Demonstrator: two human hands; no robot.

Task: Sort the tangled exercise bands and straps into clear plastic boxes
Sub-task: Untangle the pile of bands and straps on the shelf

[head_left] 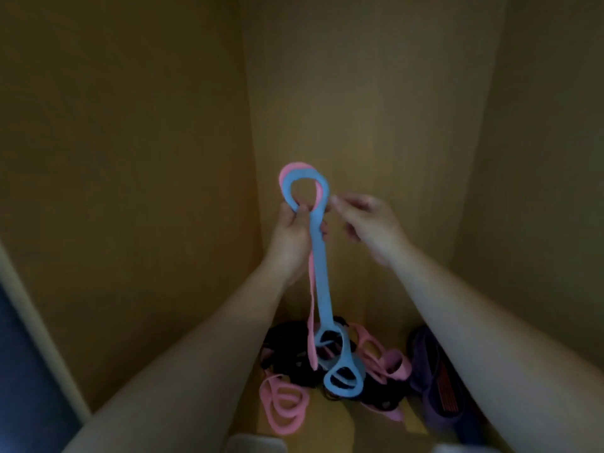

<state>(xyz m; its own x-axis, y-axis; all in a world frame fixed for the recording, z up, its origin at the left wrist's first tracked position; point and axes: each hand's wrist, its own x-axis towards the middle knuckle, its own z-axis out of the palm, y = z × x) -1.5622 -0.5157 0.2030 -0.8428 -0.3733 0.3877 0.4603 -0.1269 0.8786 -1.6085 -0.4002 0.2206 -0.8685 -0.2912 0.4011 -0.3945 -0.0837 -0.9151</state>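
Pinching blue band (322,282) and pink band (294,166) under their top loops: left grip (291,237). Right grip (369,223) alongside, blurred; can't tell its state.

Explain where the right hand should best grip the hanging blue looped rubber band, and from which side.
Likely mid-strap on the blue looped rubber band, below the left hand, pinched from the right: that flat stretch hangs bare, while the pink rubber band hugs its left edge.

Blue band (322,276) with pink band (313,299) hanging upright, lower loops in tangled pile (330,364).
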